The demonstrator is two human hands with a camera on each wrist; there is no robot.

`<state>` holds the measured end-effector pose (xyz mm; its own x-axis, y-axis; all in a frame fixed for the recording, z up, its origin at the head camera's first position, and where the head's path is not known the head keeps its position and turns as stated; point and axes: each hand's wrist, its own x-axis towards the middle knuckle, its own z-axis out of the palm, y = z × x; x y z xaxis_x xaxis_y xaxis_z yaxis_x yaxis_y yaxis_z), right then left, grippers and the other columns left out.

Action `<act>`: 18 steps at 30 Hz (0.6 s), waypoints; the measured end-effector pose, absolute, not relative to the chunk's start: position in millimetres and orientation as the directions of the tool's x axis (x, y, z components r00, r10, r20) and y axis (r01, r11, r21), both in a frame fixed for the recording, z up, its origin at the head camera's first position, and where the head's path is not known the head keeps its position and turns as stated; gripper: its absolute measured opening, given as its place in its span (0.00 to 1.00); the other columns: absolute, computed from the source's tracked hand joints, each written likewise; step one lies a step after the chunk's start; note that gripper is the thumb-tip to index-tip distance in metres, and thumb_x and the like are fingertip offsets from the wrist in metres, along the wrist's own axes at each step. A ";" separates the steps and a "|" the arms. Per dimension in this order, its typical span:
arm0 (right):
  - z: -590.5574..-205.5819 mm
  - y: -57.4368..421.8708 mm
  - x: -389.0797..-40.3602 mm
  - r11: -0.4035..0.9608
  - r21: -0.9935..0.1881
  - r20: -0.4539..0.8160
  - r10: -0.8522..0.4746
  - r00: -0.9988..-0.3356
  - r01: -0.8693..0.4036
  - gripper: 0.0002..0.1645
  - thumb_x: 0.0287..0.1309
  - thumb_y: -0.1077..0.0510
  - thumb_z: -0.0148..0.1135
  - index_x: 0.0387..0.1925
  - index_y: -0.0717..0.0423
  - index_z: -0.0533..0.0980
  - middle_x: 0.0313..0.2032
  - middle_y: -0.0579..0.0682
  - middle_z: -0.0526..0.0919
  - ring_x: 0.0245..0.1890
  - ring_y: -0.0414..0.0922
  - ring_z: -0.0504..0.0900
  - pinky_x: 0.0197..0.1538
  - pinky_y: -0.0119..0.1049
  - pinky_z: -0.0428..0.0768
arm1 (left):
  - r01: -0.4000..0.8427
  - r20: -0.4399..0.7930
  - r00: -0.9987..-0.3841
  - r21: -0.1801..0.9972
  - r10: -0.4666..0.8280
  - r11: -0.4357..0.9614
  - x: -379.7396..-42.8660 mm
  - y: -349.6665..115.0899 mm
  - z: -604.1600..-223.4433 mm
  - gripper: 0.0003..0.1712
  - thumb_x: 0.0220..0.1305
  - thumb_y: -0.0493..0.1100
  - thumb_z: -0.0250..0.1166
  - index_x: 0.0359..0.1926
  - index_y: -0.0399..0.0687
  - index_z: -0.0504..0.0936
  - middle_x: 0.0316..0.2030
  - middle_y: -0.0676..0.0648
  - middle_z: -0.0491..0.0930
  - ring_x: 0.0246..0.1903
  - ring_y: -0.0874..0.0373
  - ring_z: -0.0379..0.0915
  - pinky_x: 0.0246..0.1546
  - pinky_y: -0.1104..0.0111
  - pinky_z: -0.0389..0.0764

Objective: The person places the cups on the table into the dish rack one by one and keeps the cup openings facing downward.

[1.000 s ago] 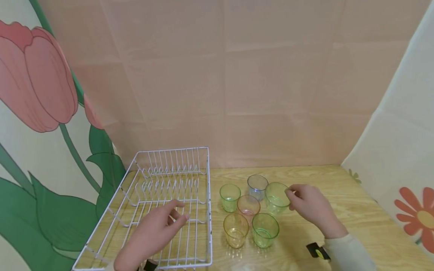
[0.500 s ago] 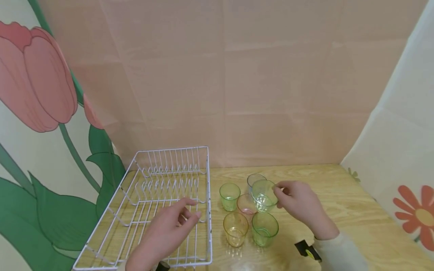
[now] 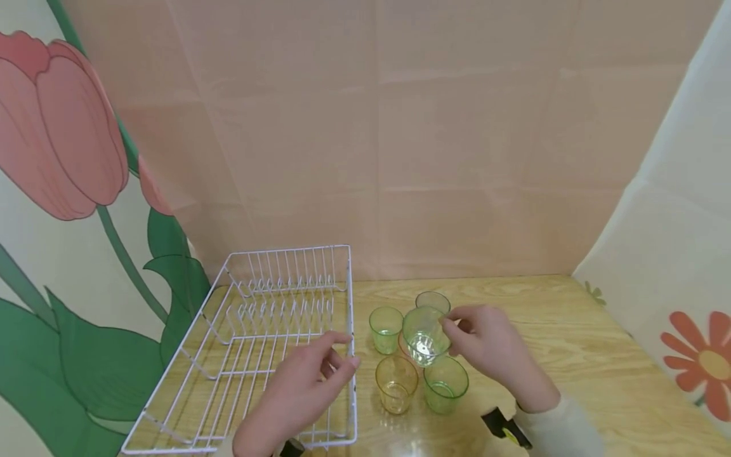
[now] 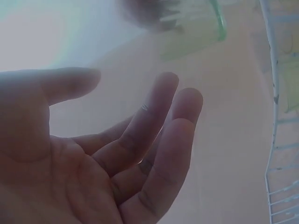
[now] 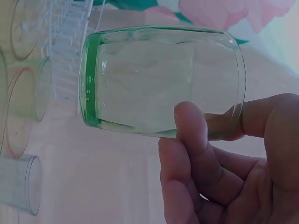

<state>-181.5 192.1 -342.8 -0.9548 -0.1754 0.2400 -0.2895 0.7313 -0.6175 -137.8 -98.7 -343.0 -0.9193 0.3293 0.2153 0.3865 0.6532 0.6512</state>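
My right hand [image 3: 488, 346] pinches a light green glass [image 3: 424, 333] near its rim with thumb and fingers. In the right wrist view the same glass [image 5: 140, 79] shows its thick green base, held off the table beyond the other glasses. My left hand [image 3: 305, 384] hovers over the right side of a white wire dish rack [image 3: 351, 298], fingers loosely bent with nothing in them. Close to the held glass stand a small green glass [image 3: 386, 331], an amber glass [image 3: 396, 386], a darker green glass [image 3: 446, 386] and a bluish glass [image 3: 431, 298]. It mostly hides a pink glass.
The rack has upright plate slots [image 3: 285, 311] at the back and flat bars in front. All stands on a wood-grain table [image 3: 542, 317]. A pinkish cloth [image 3: 371, 158] hangs behind, with flower-printed sheets [image 3: 702, 355] at the sides.
My right hand has lifted the light green glass and carried it left, over the pink one. My left hand has moved right, towards the rack's right edge.
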 end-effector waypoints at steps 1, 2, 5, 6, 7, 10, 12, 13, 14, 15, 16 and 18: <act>-342.0 189.5 -180.1 0.722 -0.623 0.245 -0.184 -0.952 -0.301 0.13 0.63 0.54 0.54 0.40 0.57 0.81 0.16 0.40 0.80 0.16 0.34 0.78 0.11 0.30 0.62 | 0.385 0.209 -0.919 0.654 0.334 0.651 -137.9 -96.8 -343.4 0.27 0.64 0.67 0.50 0.54 0.59 0.74 0.27 0.68 0.77 0.27 0.72 0.71 0.29 0.74 0.71; -341.3 186.9 -178.8 0.715 -0.627 0.249 -0.193 -0.949 -0.310 0.13 0.63 0.54 0.55 0.40 0.56 0.81 0.14 0.40 0.79 0.16 0.33 0.78 0.10 0.29 0.62 | 0.383 0.203 -0.919 0.658 0.337 0.648 -137.8 -94.9 -343.9 0.27 0.64 0.67 0.50 0.55 0.59 0.74 0.27 0.68 0.77 0.27 0.72 0.72 0.30 0.73 0.71; -339.0 179.3 -174.7 0.699 -0.637 0.260 -0.204 -0.944 -0.326 0.12 0.63 0.54 0.55 0.39 0.54 0.82 0.15 0.38 0.78 0.16 0.32 0.78 0.10 0.30 0.62 | 0.394 0.202 -0.913 0.660 0.354 0.639 -137.1 -90.1 -345.2 0.27 0.64 0.66 0.50 0.57 0.59 0.72 0.28 0.68 0.77 0.28 0.72 0.71 0.31 0.73 0.71; -338.3 177.0 -173.2 0.697 -0.638 0.263 -0.204 -0.943 -0.329 0.12 0.63 0.54 0.55 0.39 0.54 0.82 0.15 0.38 0.79 0.16 0.32 0.78 0.11 0.30 0.63 | 0.402 0.207 -0.909 0.661 0.360 0.633 -136.7 -88.6 -345.4 0.28 0.64 0.66 0.51 0.57 0.58 0.72 0.29 0.68 0.77 0.28 0.72 0.71 0.31 0.73 0.71; -337.7 174.9 -171.7 0.695 -0.639 0.265 -0.205 -0.942 -0.331 0.12 0.63 0.54 0.55 0.39 0.54 0.82 0.15 0.38 0.78 0.16 0.32 0.78 0.11 0.31 0.64 | 0.408 0.212 -0.907 0.661 0.365 0.629 -136.2 -87.1 -345.7 0.28 0.64 0.66 0.51 0.58 0.58 0.72 0.29 0.68 0.77 0.28 0.72 0.71 0.31 0.73 0.71; -336.7 169.2 -167.5 0.681 -0.646 0.278 -0.210 -0.937 -0.344 0.11 0.62 0.56 0.55 0.38 0.54 0.82 0.16 0.38 0.79 0.16 0.32 0.78 0.14 0.31 0.69 | 0.424 0.220 -0.898 0.667 0.382 0.612 -135.3 -83.2 -346.6 0.30 0.64 0.65 0.52 0.61 0.58 0.69 0.30 0.67 0.77 0.28 0.73 0.71 0.29 0.74 0.71; -336.5 165.8 -165.1 0.664 -0.655 0.286 -0.223 -0.932 -0.360 0.10 0.62 0.58 0.55 0.38 0.55 0.82 0.17 0.40 0.80 0.15 0.32 0.78 0.15 0.31 0.72 | 0.423 0.213 -0.896 0.672 0.389 0.607 -135.3 -80.9 -347.4 0.32 0.64 0.66 0.51 0.64 0.60 0.65 0.31 0.66 0.77 0.27 0.73 0.71 0.27 0.74 0.71; -336.4 164.2 -164.0 0.655 -0.660 0.290 -0.231 -0.929 -0.369 0.10 0.62 0.59 0.55 0.39 0.56 0.82 0.17 0.41 0.81 0.15 0.32 0.78 0.15 0.31 0.72 | 0.423 0.209 -0.896 0.674 0.393 0.606 -135.4 -79.8 -347.8 0.33 0.64 0.67 0.50 0.65 0.61 0.64 0.32 0.66 0.78 0.27 0.73 0.71 0.27 0.75 0.71; -336.2 162.8 -162.9 0.644 -0.665 0.294 -0.238 -0.926 -0.377 0.10 0.62 0.59 0.55 0.39 0.57 0.81 0.18 0.42 0.82 0.15 0.32 0.78 0.16 0.30 0.74 | 0.422 0.205 -0.895 0.678 0.397 0.601 -135.8 -78.7 -348.1 0.34 0.64 0.68 0.50 0.66 0.62 0.62 0.33 0.66 0.78 0.28 0.73 0.71 0.27 0.75 0.71; -336.1 161.5 -161.8 0.635 -0.672 0.295 -0.244 -0.924 -0.382 0.10 0.62 0.59 0.55 0.39 0.57 0.81 0.20 0.43 0.82 0.15 0.32 0.78 0.16 0.30 0.74 | 0.422 0.202 -0.893 0.682 0.402 0.597 -136.3 -77.7 -348.5 0.34 0.64 0.68 0.49 0.67 0.64 0.61 0.33 0.65 0.78 0.28 0.72 0.71 0.27 0.74 0.71; -335.9 160.3 -160.7 0.626 -0.678 0.295 -0.247 -0.923 -0.384 0.11 0.62 0.59 0.55 0.39 0.58 0.81 0.21 0.44 0.83 0.15 0.32 0.78 0.16 0.30 0.75 | 0.423 0.201 -0.892 0.685 0.405 0.593 -136.6 -76.8 -348.6 0.34 0.64 0.68 0.49 0.68 0.65 0.60 0.34 0.65 0.78 0.28 0.72 0.71 0.27 0.74 0.72; -335.2 158.1 -158.7 0.611 -0.691 0.298 -0.246 -0.922 -0.386 0.11 0.62 0.58 0.55 0.39 0.57 0.81 0.23 0.45 0.84 0.15 0.33 0.78 0.16 0.30 0.75 | 0.426 0.202 -0.890 0.688 0.409 0.587 -137.2 -75.5 -348.9 0.33 0.65 0.68 0.48 0.68 0.66 0.59 0.34 0.65 0.78 0.29 0.72 0.72 0.28 0.74 0.72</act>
<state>-158.7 158.1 -335.2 -0.9223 -0.2465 0.2977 -0.3863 0.6115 -0.6905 -137.2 -75.5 -348.9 -0.8900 0.4089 0.2018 0.4259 0.5875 0.6881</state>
